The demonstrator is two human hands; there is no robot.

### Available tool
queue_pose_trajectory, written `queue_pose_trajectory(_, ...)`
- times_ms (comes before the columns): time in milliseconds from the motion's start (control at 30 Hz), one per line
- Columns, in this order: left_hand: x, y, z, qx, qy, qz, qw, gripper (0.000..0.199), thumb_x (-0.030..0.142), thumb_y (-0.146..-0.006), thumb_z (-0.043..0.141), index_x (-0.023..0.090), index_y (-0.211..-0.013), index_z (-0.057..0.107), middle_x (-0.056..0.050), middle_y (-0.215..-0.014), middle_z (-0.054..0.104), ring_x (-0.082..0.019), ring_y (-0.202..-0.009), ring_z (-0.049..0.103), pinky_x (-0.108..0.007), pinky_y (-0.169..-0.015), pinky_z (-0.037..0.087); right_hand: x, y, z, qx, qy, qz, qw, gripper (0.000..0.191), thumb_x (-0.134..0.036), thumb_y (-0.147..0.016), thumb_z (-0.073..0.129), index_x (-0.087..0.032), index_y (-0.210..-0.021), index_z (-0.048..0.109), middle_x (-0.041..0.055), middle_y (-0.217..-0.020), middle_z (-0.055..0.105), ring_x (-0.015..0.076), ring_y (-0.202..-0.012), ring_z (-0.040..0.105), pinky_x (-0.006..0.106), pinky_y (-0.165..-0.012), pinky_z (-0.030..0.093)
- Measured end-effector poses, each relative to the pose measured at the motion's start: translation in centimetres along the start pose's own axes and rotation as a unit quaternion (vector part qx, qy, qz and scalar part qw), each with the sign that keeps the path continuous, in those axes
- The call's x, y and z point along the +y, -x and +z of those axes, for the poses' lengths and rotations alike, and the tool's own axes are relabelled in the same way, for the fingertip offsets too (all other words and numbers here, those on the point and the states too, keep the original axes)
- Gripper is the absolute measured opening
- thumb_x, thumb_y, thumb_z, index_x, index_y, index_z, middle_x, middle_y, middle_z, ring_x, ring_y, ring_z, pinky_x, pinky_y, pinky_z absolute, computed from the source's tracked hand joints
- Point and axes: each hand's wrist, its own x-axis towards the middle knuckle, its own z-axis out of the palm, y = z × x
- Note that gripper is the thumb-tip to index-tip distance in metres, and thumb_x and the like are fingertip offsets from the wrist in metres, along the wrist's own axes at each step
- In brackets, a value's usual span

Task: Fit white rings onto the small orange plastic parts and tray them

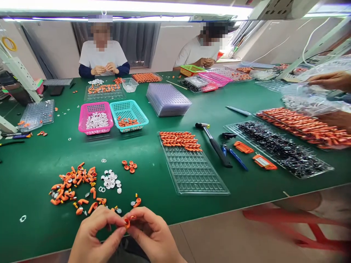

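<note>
At the table's front edge, a small orange earbud shell [127, 223] is pinched between the fingertips of both my hands. My left hand [96, 233] grips it with thumb and index finger from the left. From the other side, my right hand [153, 232] closes on it too, and a second bit of orange shows by its fingers. Just beyond lies a loose pile of orange earbud shells [82, 175], some with yellow and silver parts attached. White round caps [110, 179] and several orange cup-shaped covers [129, 166] lie right of the pile.
A clear tray [196, 175] is partly filled with orange pieces. Near it lie a hammer [215, 146], blue-handled tool [238, 160] and tray of black parts [285, 149]. Pink [82, 122] and turquoise [142, 117] baskets stand behind. Co-workers sit opposite; another person's hand [330, 80] is at right.
</note>
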Motion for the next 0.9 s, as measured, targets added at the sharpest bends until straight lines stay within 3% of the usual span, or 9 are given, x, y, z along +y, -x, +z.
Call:
queue_pose_trajectory(100,0.0,0.0,0.2,0.020,0.008,-0.014,1.000,0.008,0.020,-0.078,0.071,0.026,-0.073,0.076,-0.001,-0.069,0.071,-0.019,-0.068,0.064,-0.023,-0.065,0.050,0.0,0.0,0.0,0.005,0.000,-0.002,1.000,0.007,-0.022,-0.082,0.075,-0.022,-0.088,0.074,0.0037,-0.086,0.075,0.0173,-0.080,0.071,0.025,-0.074,0.057)
queue_pose_trajectory(400,-0.7,-0.1,0.1,-0.030,0.015,-0.044,0.998,0.007,0.025,-0.078,0.072,0.024,-0.073,0.076,-0.002,-0.069,0.070,-0.019,-0.066,0.064,-0.023,-0.064,0.051,-0.3,-0.2,0.1,0.020,-0.028,-0.009,0.999,0.010,-0.017,-0.076,0.079,-0.024,-0.083,0.077,0.0014,-0.080,0.067,0.0150,-0.075,0.064,0.023,-0.068,0.054)
queue_pose_trajectory(600,-1.0,-0.1,0.5,-0.021,0.058,-0.089,0.994,0.011,0.027,-0.079,0.071,0.021,-0.070,0.074,-0.001,-0.067,0.066,-0.018,-0.064,0.060,-0.023,-0.062,0.048,-0.4,-0.3,0.2,0.018,-0.034,0.005,0.999,0.009,-0.018,-0.075,0.080,-0.024,-0.082,0.079,0.0021,-0.078,0.067,0.0158,-0.072,0.065,0.024,-0.066,0.055)
queue_pose_trajectory(733,-1.3,0.2,1.0,-0.022,0.123,-0.123,0.984,0.012,0.029,-0.079,0.073,0.019,-0.071,0.072,0.000,-0.068,0.063,-0.016,-0.064,0.056,-0.022,-0.061,0.046,-0.2,-0.3,0.2,0.020,-0.036,-0.003,0.999,0.013,-0.017,-0.074,0.080,-0.027,-0.082,0.080,0.0018,-0.080,0.069,0.0158,-0.074,0.066,0.024,-0.067,0.055)
queue_pose_trajectory(900,-1.4,0.3,2.2,0.042,0.268,-0.188,0.944,0.029,0.041,-0.069,0.083,0.018,-0.071,0.065,0.003,-0.065,0.057,-0.012,-0.060,0.050,-0.018,-0.056,0.042,-0.1,-0.2,-0.1,0.021,0.013,-0.024,0.999,0.013,-0.018,-0.076,0.080,-0.029,-0.083,0.081,0.0024,-0.079,0.070,0.0165,-0.075,0.064,0.027,-0.070,0.052)
